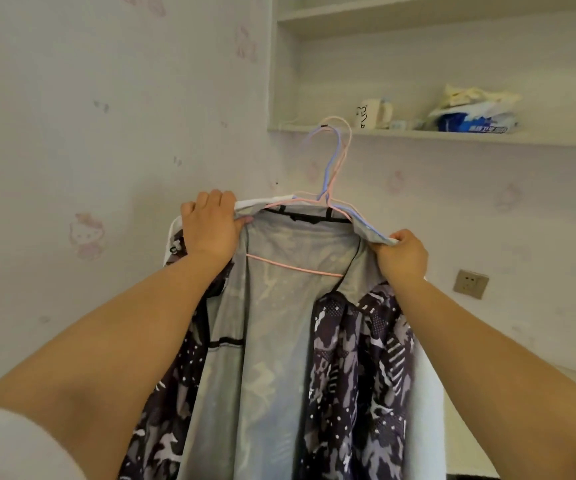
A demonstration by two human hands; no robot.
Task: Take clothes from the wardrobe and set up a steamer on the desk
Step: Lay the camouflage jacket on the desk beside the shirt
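Observation:
A dark patterned jacket (359,358) with a pale grey lining hangs open on a pink wire hanger (338,168). A blue hanger (328,164) hangs beside it, and both hooks catch on the edge of the lower wall shelf (418,135). A white garment (428,393) hangs behind the jacket. My left hand (210,226) grips the jacket's left shoulder at the collar. My right hand (402,252) grips its right shoulder. No steamer is in view.
A white mug (371,112) and a pile of plastic packets (475,110) stand on the lower shelf. Another shelf (418,12) runs above it. A wall socket (470,283) sits at the right. Pale wallpaper with pink cartoon figures covers the wall.

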